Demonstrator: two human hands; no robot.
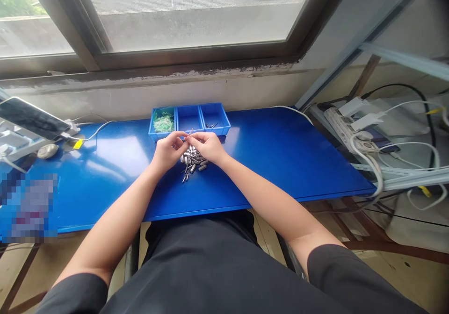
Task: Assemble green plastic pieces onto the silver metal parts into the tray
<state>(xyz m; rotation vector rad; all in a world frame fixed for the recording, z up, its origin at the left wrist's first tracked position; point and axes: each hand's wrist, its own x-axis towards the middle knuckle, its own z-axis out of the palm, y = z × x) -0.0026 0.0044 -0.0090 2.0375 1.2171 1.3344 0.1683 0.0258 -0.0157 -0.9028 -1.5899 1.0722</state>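
Note:
My left hand (170,149) and my right hand (207,146) meet fingertip to fingertip over the blue table, in front of the blue bins. Both are closed in a pinch around a small thin metal piece (191,131), whose tip pokes up between the fingers; its exact kind is too small to tell. Beneath them lies a pile of small silvery metal cylinders and thin pins (191,162), partly covered by my hands. The left compartment of the blue bin (189,117) holds green-tinted clear plastic material (163,120); a few dark thin pieces (211,125) lie in the right one.
The blue table (266,155) runs beneath a window. A phone or tablet (33,117) with cables stands at the left, near a pixelated patch. Power strips (351,127) and white cables crowd the metal rack (396,178) on the right. A white cable (298,111) crosses the back edge.

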